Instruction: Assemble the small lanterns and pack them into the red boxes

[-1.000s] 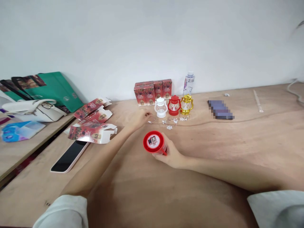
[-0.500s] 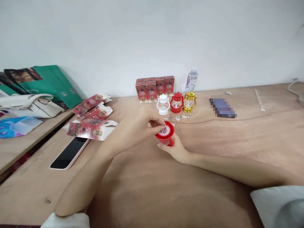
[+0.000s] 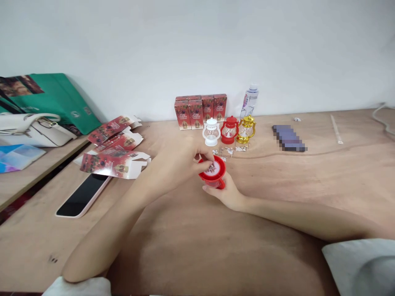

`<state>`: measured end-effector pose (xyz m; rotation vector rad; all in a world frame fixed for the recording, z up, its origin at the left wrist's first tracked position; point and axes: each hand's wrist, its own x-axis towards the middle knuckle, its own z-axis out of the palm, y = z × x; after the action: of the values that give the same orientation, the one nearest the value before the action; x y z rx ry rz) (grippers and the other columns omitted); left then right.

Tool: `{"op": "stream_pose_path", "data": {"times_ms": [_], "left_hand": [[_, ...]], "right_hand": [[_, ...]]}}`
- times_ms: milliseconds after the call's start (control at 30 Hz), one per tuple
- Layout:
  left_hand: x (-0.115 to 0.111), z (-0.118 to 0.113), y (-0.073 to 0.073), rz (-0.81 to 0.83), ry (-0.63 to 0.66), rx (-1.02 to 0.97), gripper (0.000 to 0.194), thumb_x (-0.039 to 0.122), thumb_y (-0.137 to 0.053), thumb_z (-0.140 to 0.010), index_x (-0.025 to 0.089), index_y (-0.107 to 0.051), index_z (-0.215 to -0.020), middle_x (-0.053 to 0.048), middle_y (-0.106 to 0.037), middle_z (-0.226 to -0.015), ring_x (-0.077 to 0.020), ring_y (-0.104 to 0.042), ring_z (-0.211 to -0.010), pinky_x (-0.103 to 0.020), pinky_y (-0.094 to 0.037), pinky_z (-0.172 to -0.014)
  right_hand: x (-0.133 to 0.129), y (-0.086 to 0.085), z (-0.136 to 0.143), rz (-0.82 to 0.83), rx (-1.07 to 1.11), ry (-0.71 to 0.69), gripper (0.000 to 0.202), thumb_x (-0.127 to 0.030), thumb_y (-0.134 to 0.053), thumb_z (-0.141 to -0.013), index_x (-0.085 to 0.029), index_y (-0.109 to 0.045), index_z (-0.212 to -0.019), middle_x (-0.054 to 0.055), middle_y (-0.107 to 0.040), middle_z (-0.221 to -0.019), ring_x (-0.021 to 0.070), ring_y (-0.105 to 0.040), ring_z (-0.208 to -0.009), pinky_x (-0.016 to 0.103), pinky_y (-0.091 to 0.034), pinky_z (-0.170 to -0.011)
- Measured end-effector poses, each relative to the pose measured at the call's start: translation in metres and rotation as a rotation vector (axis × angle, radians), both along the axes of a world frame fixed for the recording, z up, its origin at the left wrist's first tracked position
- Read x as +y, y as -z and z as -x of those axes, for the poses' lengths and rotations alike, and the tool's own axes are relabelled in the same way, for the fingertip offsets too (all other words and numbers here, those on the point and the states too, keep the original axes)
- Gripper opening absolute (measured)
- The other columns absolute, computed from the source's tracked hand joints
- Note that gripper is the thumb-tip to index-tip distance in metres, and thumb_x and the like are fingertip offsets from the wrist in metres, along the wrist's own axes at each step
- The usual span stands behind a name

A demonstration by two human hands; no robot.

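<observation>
Red plastic piece (image 3: 214, 179), ring-rimmed, shows mid-frame against our wood-grained tabletop (image 3: 197, 246). We grip its side with our curled right hand (image 3: 231, 194); our left hand (image 3: 185, 158) bends over its flat round disc (image 3: 217, 168), and whether fingers pinch anything, we cannot tell. Behind lie thin, wiry bits (image 3: 229, 152).

Left hand (image 3: 185, 156) + right hand (image 3: 231, 193) = 2; standing small lanterns (image 3: 229, 133): 3 (1 white, 1 red, 1 gold); held red piece (image 3: 218, 176): 1; standing red boxes (image 3: 195, 115): 6 visible; opened cartons (image 3: 103, 162): at least 3, they overlap; bottle (image 3: 250, 100): 1; phone (image 3: 82, 197): 1; pixelated dark object (image 3: 288, 137): 1; green bag (image 3: 58, 98): 1; white handbag (image 3: 52, 132): 1; blue packet (image 3: 18, 158): 1; clear strip (image 3: 336, 129): 1; wire bits (image 3: 230, 152): too small to count
</observation>
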<state>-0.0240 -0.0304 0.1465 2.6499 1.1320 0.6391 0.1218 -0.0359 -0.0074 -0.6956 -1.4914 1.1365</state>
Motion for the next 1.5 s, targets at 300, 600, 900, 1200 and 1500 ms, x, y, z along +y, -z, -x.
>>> {"op": "stream_pose_path", "data": {"times_ms": [300,600,900,1200,1500], "left_hand": [[0.006,0.002,0.001,0.101,-0.067,-0.013,0.009,0.024,-0.065,-0.074,0.021,-0.073,-0.072,0.001,-0.069,-0.070,-0.0125,-0.056,-0.063,-0.024,-0.040,-0.060],[0.032,0.015,0.003,0.602,0.107,-0.030,0.026,0.031,-0.075,-0.068,0.020,-0.074,-0.091,-0.001,-0.074,-0.088,-0.0118,-0.064,-0.068,-0.021,-0.048,-0.062],[0.032,0.010,0.004,0.858,0.206,-0.122,0.024,0.029,-0.078,-0.066,0.021,-0.075,-0.088,-0.004,-0.076,-0.085,-0.0161,-0.070,-0.072,-0.024,-0.054,-0.065],[0.031,0.011,0.001,0.828,0.177,-0.118,0.018,0.020,-0.072,-0.066,0.022,-0.076,-0.084,-0.001,-0.075,-0.082,-0.0156,-0.070,-0.070,-0.022,-0.054,-0.064],[0.019,0.004,0.003,0.643,0.133,-0.085,0.022,0.008,-0.065,-0.064,0.020,-0.074,-0.079,0.003,-0.073,-0.072,-0.0101,-0.065,-0.059,-0.017,-0.049,-0.054]], "right_hand": [[-0.001,0.002,-0.001,0.002,-0.052,0.010,0.045,-0.025,-0.068,-0.073,-0.023,-0.052,-0.115,0.006,-0.065,-0.115,0.0206,-0.062,-0.108,0.039,-0.050,-0.096],[-0.005,0.004,-0.007,-0.091,-0.180,-0.039,0.041,-0.022,-0.068,-0.073,-0.022,-0.050,-0.110,0.006,-0.065,-0.105,0.0224,-0.062,-0.104,0.040,-0.051,-0.092],[-0.004,0.001,-0.005,-0.148,-0.162,-0.047,0.043,-0.036,-0.069,-0.074,-0.023,-0.048,-0.109,0.007,-0.064,-0.105,0.0216,-0.063,-0.095,0.039,-0.053,-0.086],[-0.004,0.001,-0.005,-0.103,-0.162,-0.050,0.040,-0.041,-0.070,-0.072,-0.024,-0.048,-0.101,0.005,-0.062,-0.094,0.0207,-0.062,-0.089,0.037,-0.052,-0.081],[-0.004,0.000,-0.006,-0.121,-0.158,-0.077,0.040,-0.033,-0.069,-0.075,-0.022,-0.049,-0.108,0.006,-0.064,-0.103,0.0197,-0.063,-0.092,0.036,-0.053,-0.083]]}}
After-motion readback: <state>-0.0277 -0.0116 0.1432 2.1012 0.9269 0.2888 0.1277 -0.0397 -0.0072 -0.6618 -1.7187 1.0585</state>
